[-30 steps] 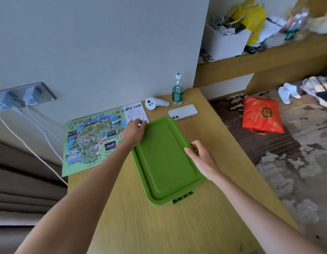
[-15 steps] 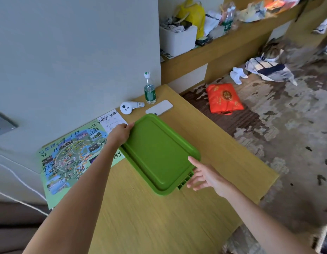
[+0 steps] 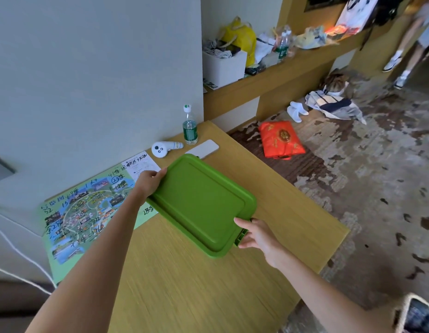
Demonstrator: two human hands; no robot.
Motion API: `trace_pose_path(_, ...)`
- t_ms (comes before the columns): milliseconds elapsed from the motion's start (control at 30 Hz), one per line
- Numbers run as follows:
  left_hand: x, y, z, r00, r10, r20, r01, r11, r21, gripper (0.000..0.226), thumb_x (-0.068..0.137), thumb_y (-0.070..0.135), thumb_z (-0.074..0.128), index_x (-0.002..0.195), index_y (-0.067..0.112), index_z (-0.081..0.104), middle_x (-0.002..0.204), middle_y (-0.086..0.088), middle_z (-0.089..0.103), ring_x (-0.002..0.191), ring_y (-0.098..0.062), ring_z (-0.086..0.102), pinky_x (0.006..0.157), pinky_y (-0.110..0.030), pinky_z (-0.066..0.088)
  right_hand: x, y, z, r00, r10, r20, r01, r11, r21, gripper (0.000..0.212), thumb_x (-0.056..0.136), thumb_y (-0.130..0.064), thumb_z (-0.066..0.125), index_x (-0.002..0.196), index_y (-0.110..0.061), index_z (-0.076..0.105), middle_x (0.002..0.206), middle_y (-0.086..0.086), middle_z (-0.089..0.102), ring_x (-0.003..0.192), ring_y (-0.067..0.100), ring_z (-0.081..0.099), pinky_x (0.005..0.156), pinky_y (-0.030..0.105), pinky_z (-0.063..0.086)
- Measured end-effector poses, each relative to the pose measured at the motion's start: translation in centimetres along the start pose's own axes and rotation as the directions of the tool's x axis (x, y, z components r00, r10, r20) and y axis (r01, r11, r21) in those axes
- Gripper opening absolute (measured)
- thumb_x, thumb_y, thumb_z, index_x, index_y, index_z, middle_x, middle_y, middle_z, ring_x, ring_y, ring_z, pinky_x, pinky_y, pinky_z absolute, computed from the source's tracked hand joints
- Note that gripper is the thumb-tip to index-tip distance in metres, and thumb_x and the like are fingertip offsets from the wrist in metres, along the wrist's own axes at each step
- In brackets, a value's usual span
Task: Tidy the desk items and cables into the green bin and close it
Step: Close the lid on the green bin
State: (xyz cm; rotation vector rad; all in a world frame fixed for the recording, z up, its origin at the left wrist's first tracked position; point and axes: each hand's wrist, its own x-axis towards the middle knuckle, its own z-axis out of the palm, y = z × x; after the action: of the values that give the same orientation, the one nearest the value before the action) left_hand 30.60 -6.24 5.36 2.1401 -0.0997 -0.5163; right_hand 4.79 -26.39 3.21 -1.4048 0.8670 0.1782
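The green bin [image 3: 241, 237] is found in the middle of the bench [image 3: 184, 284], with its lid [image 3: 201, 203] laid on top. The far edge of the lid is gripped by the left hand [image 3: 149, 180]. Its near corner is pinched by the right hand [image 3: 255, 234], thumb above and fingers below. Whether it is latched cannot be told. A controller [image 3: 161, 148], a bottle [image 3: 190, 131], a phone [image 3: 203, 148] and a map [image 3: 83, 212] lie outside the bin, and a cable [image 3: 18, 255] hangs at the left, so the tidying is judged incomplete.
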Motion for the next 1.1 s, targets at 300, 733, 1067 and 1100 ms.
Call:
trace_pose_path(300, -2.6, -1.7, -5.2, 0.970, -0.079, -0.230, 0.000, 0.946, -0.324, 0.040, 0.087, 0.049, 0.064, 0.095, 0.010, 0.070, 0.092, -0.008, 0.069, 0.083, -0.023, 0.065, 0.079, -0.034, 0.053, 2.0, -5.9, 2.8, 0.980, -0.183, -0.072, 0.172, 0.975, -0.140, 0.033, 0.092, -0.039, 0.061, 0.106, -0.010, 0.063, 0.103, 0.007, 0.069, 0.059, 0.015, 0.054, 0.051, 0.024, 0.049)
trace_pose_path(733, -6.3, -10.2, -16.8, 0.676, -0.470, -0.568, 0.017, 0.780, -0.625, 0.039, 0.085, 0.049, 0.066, 0.091, 0.010, 0.066, 0.081, -0.005, 0.062, 0.079, -0.021, 0.056, 0.071, -0.030, 0.044, 8.0, -14.5, 19.9, 0.945, -0.302, 0.126, 0.325, 0.912, -0.249, 0.043, 0.085, -0.038, 0.069, 0.111, -0.016, 0.044, 0.107, 0.000, 0.059, 0.097, 0.020, 0.058, 0.085, 0.036, 0.044)
trace_pose_path(1067, -3.8, -15.4, -21.8, 0.500, -0.579, -0.644, 0.039, 0.758, -0.651, 0.050, 0.086, 0.050, 0.064, 0.107, 0.005, 0.068, 0.094, -0.009, 0.063, 0.092, -0.027, 0.059, 0.088, -0.038, 0.049, 15.3, -18.0, 30.6, 0.915, -0.203, 0.349, 0.314, 0.900, -0.301, 0.041, 0.089, -0.030, 0.067, 0.117, -0.019, 0.039, 0.120, 0.002, 0.054, 0.105, 0.019, 0.055, 0.088, 0.037, 0.045)
trace_pose_path(1100, -3.3, -15.8, -22.1, 0.490, -0.584, -0.647, 0.037, 0.756, -0.654, 0.049, 0.087, 0.050, 0.064, 0.106, 0.005, 0.068, 0.094, -0.009, 0.063, 0.092, -0.027, 0.059, 0.088, -0.039, 0.050, 16.1, -18.3, 31.3, 0.910, -0.210, 0.358, 0.330, 0.890, -0.315, 0.042, 0.089, -0.031, 0.068, 0.118, -0.016, 0.041, 0.118, 0.001, 0.055, 0.106, 0.019, 0.056, 0.090, 0.037, 0.045)
